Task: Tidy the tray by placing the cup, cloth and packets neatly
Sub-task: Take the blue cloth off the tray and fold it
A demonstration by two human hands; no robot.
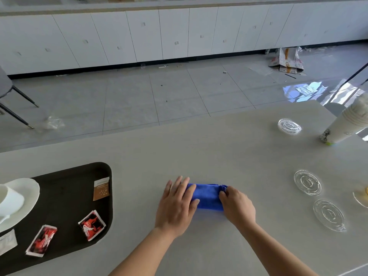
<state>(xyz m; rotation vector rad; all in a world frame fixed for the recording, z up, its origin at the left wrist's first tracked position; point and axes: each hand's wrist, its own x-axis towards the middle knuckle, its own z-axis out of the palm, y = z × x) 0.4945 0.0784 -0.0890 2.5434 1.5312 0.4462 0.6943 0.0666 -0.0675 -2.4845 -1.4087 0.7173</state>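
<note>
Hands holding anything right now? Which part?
The folded blue cloth on the table: left hand lies flat on its left end, right hand pinches its right end.

Cloth (pixel 209 197) lies mid-table (pixel 219 148); tray (pixel 65 188) at its 9 o'clock bearing cup (pixel 10 202) and packets (pixel 91 225); lids (pixel 307 182) at 3 o'clock.

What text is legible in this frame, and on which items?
None can be quoted.
Brown-and-white packet on the tray: printed lines, too small to read.
Two red-and-black packets: graphics only, lettering blurred.
White packet: faint print, unreadable.
Paper cup stack: marks blurred.
Clear lids: embossed marks, illegible.
</note>
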